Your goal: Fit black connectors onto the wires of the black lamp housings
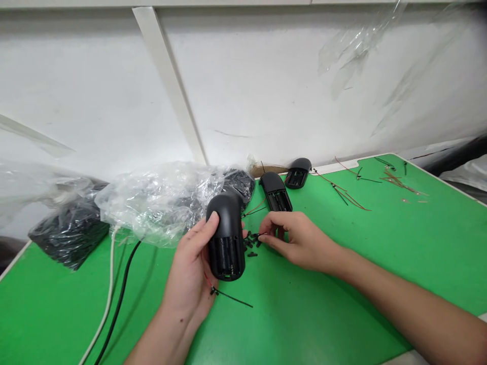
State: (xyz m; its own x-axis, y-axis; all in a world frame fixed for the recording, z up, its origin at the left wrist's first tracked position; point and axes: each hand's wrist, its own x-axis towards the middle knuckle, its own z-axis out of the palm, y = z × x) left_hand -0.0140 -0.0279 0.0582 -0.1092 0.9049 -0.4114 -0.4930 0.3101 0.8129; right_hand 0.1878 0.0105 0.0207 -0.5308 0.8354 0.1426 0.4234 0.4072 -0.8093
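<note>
My left hand (192, 271) is wrapped around a black plastic housing (225, 235) with an open battery bay facing me; a red wire and a thin black wire (232, 298) trail from its lower end. My right hand (294, 238) rests on the green table (342, 263), its fingers pinched over a little pile of small black parts (251, 242) just right of the housing. What the fingertips grip is too small to name. Two more black housings (277, 192) (299, 172) lie behind the right hand.
A clear plastic bag (163, 200) of black parts lies at the back left, with a darker bag (72, 233) beside it. A white cable (108, 294) and a black cable (122, 296) run down the left. Loose brown wires (346, 195) lie at the back right. A white wall stands behind.
</note>
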